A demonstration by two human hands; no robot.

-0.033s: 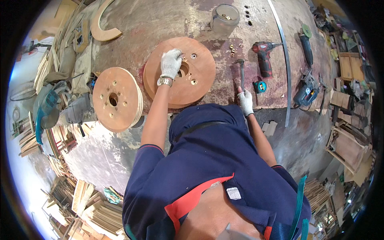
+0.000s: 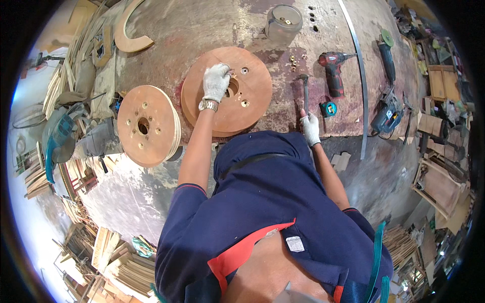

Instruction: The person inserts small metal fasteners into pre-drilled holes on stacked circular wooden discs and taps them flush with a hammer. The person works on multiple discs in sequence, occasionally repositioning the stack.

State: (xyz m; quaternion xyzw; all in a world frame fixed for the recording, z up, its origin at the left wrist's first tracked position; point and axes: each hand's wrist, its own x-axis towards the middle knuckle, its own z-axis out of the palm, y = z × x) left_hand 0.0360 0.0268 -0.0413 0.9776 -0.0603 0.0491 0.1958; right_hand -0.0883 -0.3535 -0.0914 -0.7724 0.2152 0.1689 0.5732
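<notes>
- Resting my gloved left hand (image 2: pixel 216 81) on the upper plywood disc (image 2: pixel 255 111), left of its central hole; fingers curled in, and I cannot tell whether they pinch anything.
- Right hand (image 2: pixel 310 129), gloved too, closed round the lower end of a hammer (image 2: pixel 305 93), its head pointing away from me at the bench's near side.
- Disc lies flat on the worn workbench (image 2: pixel 172 60), right in front of me, another disc's edge showing beneath. Metal-lined holes ring the centre; my hand and wristwatch (image 2: pixel 208 104) cover part of the left side.
- Just beyond the hammer head: a small cluster of brass inserts (image 2: pixel 293 63). Farther back, a clear jar (image 2: pixel 284 25) with more brass pieces inside.
- Crowding the hammer's right: teal-and-black tape measure (image 2: pixel 329 109) closest, red-and-black cordless drill (image 2: pixel 333 76) behind it.
- Farther right, a long metal strip (image 2: pixel 362 91) overhangs the near edge; past it, angle grinder (image 2: pixel 387 60) and jigsaw (image 2: pixel 386 118).
- Left of my forearm: a stack of similar discs (image 2: pixel 131 121). Curved wooden piece (image 2: pixel 136 43) at the back left.
</notes>
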